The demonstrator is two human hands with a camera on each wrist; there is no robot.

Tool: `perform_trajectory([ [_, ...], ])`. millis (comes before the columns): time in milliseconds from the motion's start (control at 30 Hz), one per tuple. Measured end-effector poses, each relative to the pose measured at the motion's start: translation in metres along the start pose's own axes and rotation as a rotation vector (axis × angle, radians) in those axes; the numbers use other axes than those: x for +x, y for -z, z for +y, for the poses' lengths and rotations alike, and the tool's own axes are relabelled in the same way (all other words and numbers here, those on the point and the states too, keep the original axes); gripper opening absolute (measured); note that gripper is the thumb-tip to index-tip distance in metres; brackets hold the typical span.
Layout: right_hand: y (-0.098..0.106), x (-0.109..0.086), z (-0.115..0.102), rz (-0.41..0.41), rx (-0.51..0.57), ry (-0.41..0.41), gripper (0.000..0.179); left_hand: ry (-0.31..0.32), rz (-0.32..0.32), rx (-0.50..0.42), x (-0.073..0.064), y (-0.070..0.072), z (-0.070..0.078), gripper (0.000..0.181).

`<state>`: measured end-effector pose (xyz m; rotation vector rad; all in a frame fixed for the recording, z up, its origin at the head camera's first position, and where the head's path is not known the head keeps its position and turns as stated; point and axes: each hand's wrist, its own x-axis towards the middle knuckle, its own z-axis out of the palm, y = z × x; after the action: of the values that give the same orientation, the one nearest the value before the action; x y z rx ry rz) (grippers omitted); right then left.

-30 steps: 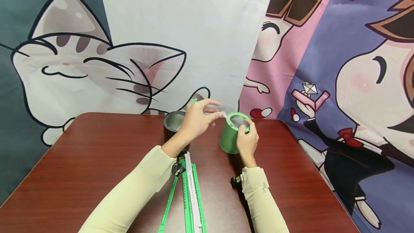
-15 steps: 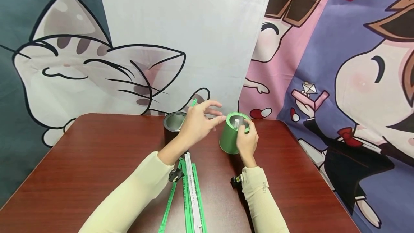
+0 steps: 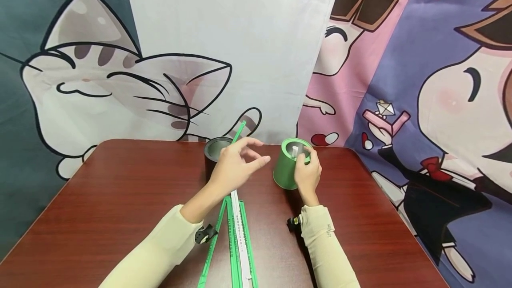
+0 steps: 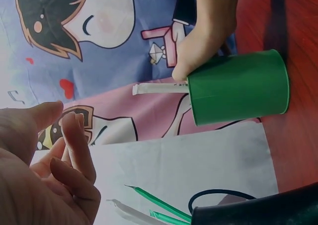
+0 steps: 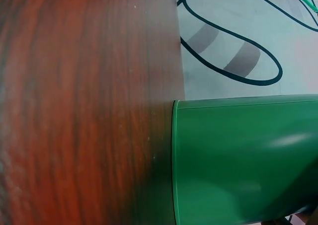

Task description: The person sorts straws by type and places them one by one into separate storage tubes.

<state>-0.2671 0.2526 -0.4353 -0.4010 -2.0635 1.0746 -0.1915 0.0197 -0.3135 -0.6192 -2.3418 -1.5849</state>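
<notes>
My left hand (image 3: 234,166) holds nothing. Its fingers are loosely bent, with thumb and forefinger apart, in the air between the two cans. My right hand (image 3: 308,172) grips the rim of the green can (image 3: 285,174), which stands upright on the table. Inside it leans a white stick (image 3: 294,151). In the left wrist view this looks like a wrapped straw (image 4: 161,88) with a crimped end, sticking out past the rim. Partly behind my left hand stands a black can (image 3: 208,163), with a green straw (image 3: 241,129) rising from it.
Several long green strips (image 3: 231,234) and a white one (image 3: 242,252), marked with small print, lie on the table (image 3: 120,217) in front of the black can. A cartoon-printed cloth (image 3: 240,34) hangs behind the table's far edge.
My left hand has let go of the white straw, now in the green can, and drawn back left and down. My right hand keeps its grip on the rim.
</notes>
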Motion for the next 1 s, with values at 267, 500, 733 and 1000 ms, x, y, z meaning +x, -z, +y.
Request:
perform_trajectory([
  [267, -0.001, -0.001, 0.000, 0.006, 0.001, -0.007, 0.030, 0.014, 0.004, 0.059, -0.014, 0.002, -0.017, 0.026],
  [500, -0.002, 0.000, 0.000, 0.008, 0.004, -0.006, 0.030, 0.063, -0.016, 0.094, -0.026, 0.004, -0.033, 0.023],
  [733, -0.001, 0.002, -0.001, 0.003, 0.012, 0.004, 0.030, 0.176, -0.054, 0.165, -0.037, 0.005, -0.050, 0.022],
  [1000, 0.000, 0.001, -0.001, 0.002, 0.018, 0.001, 0.030, 0.261, -0.096, 0.254, -0.042, 0.007, -0.071, 0.028],
])
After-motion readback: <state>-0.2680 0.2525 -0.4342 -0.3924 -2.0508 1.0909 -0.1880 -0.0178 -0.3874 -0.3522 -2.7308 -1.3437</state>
